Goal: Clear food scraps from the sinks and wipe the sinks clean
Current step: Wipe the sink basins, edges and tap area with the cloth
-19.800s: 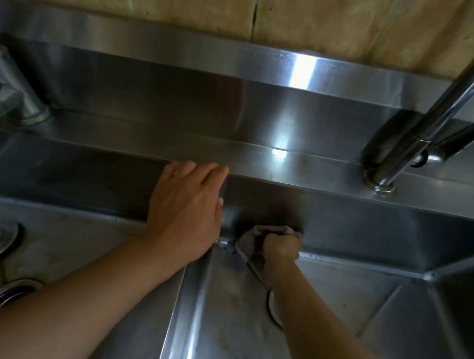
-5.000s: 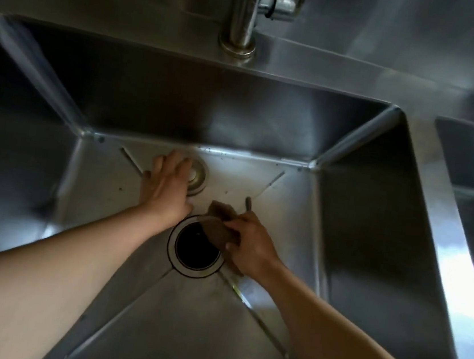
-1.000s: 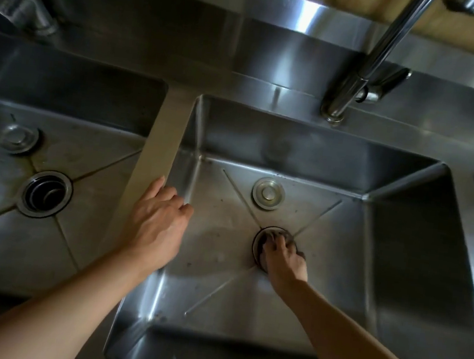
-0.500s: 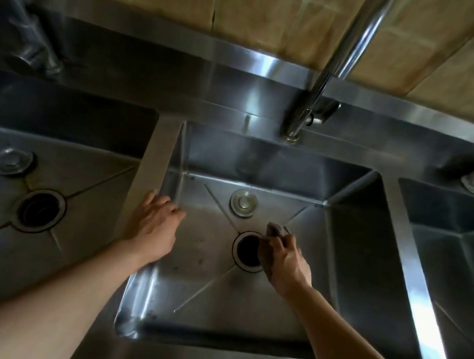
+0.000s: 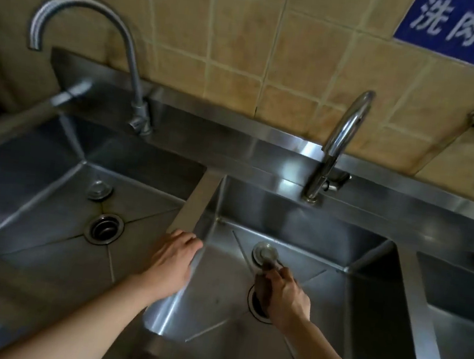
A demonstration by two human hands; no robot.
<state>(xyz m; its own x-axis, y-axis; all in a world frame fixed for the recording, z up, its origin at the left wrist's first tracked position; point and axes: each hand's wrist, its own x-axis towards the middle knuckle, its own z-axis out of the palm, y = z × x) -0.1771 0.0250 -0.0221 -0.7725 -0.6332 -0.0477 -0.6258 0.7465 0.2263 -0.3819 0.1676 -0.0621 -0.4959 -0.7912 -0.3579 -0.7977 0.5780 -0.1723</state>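
Silver steel sinks [image 5: 298, 225]; tan tiles [image 5: 240, 45] (blue sign [image 5: 463, 31], white characters).

View tilted up from a second ago, wall tiles and blue sign [image 5: 463, 28] now showing, right hand [image 5: 285, 297] lifted off the drain [image 5: 258, 308] with the dark cloth [image 5: 264, 287] bunched in its fingers, left hand [image 5: 173, 261] slid nearer along the divider [image 5: 197, 201].

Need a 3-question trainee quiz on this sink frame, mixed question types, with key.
1. True or false: the left hand rests on the divider between two sinks.
2. The right hand holds a cloth over what? A) faucet B) drain C) sign
3. Fill in: the stopper lies on the middle sink's ____.

Key: 1 true; 2 B; 3 floor.
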